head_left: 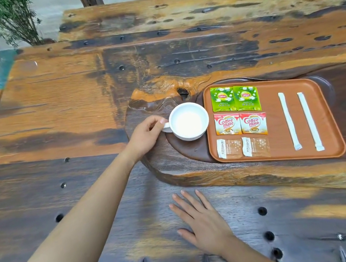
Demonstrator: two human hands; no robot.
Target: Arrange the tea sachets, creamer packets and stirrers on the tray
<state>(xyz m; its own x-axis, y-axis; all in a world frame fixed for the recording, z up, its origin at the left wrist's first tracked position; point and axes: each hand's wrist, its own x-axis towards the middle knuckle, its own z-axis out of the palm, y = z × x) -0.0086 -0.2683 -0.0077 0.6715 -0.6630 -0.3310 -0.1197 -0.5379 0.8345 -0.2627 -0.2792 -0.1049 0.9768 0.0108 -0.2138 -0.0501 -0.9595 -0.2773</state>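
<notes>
The bench (54, 109) is a thick slab of weathered wood, streaked orange and near-black, dotted with dark round holes and long cracks, with a carved, darker hollow sunk into its right half. Beyond its far edge lies a pale grey floor, a small leafy shrub (9, 21) at the upper left and dark wooden posts at the top. In the hollow sits an orange-brown tray (282, 149) with rounded corners. On its left part, in three rows of two, lie two green tea sachets (235, 98) at the far end, two red-and-white creamer packets (240, 123) in the middle, and two brownish packets (242, 149) at the near end; each pair lies side by side, touching or nearly so. On the tray's right part two white wrapped stirrers (289, 121) lie roughly parallel, apart from each other. Just left of the tray, in the hollow, stands a white cup (188, 121). The left hand (145, 136) has its grip closed around the cup's handle, thumb and fingers pinching it. The right hand (201, 219) rests flat on the bench near the front, its grip fully spread, fingers extended, holding nothing.
</notes>
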